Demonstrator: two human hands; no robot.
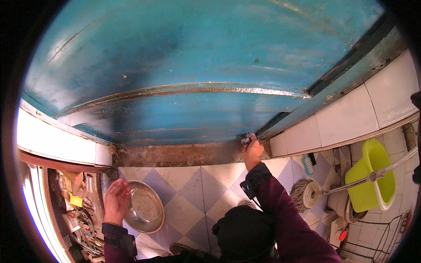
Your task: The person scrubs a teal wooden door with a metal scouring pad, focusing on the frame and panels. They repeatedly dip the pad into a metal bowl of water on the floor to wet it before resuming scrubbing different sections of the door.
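My right hand point(254, 151) is closed around a crumpled greyish cloth or scrubbing pad point(248, 138). It presses this at the bottom right corner of a blue-green painted door point(197, 113), just above a worn brown sill point(177, 155). The door's surface has glossy streaks and scratches, with a raised strip across it. On the left, my left hand point(117, 202) is raised with nothing in it, palm turned partly up and fingers loosely bent. It overlaps the edge of a round metal basin point(144, 207) on the tiled floor; the basin looks dull inside.
To the right a mop point(307, 195), a blue-bristled brush point(308, 165), a lime-green bucket point(357, 184) and a black wire rack point(375, 236) stand or lie. White tiled walls point(345, 108) flank the door. A shelf-like space with assorted clutter point(82, 210) is at the left.
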